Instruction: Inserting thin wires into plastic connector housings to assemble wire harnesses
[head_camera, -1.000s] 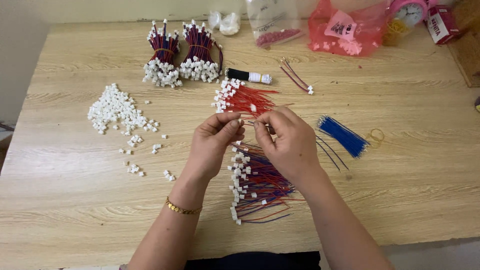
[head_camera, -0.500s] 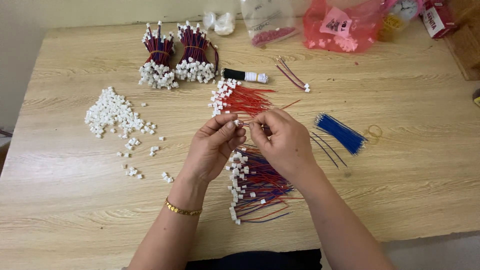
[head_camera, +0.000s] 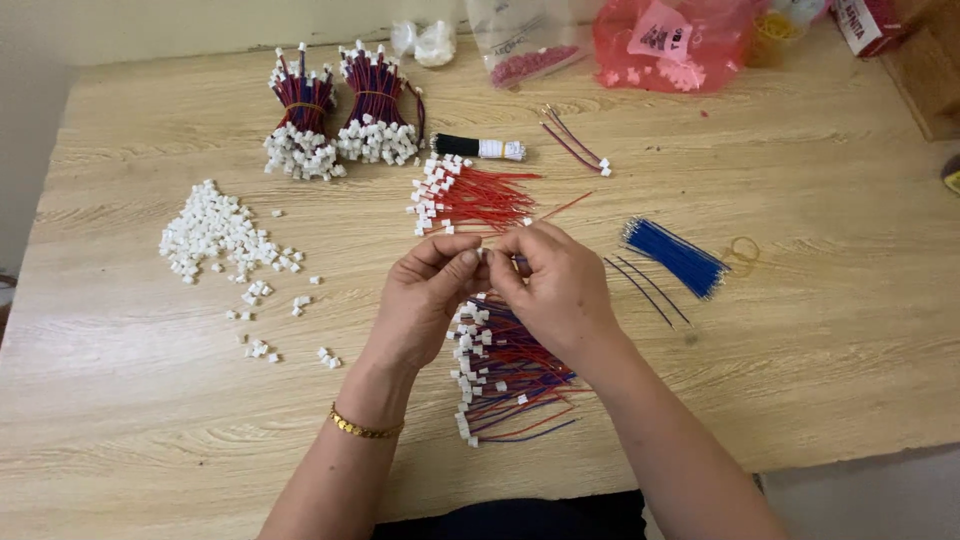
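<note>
Wood-grain counter carries the wiring work, and both hands meet just above its middle. Compared with a second ago, the hands have hardly shifted: they were already pressed together over the same pile, so the fitting of one piece seems to be ongoing rather than finished. The left hand is closed to a pinch, thumb and forefinger tips together on a small white connector, mostly hidden. The right hand is likewise nearly closed, fingertips meeting the left at the same spot; a thin wire is probably held there, but its direction cannot be told.

Directly beneath the hands lies a pile of red and blue wired connectors, long axes running left to right, white ends toward the left hand. Beyond the fingertips sits a red wire bunch. Right of the right hand lie blue wires; left of the left hand, loose white housings.
</note>
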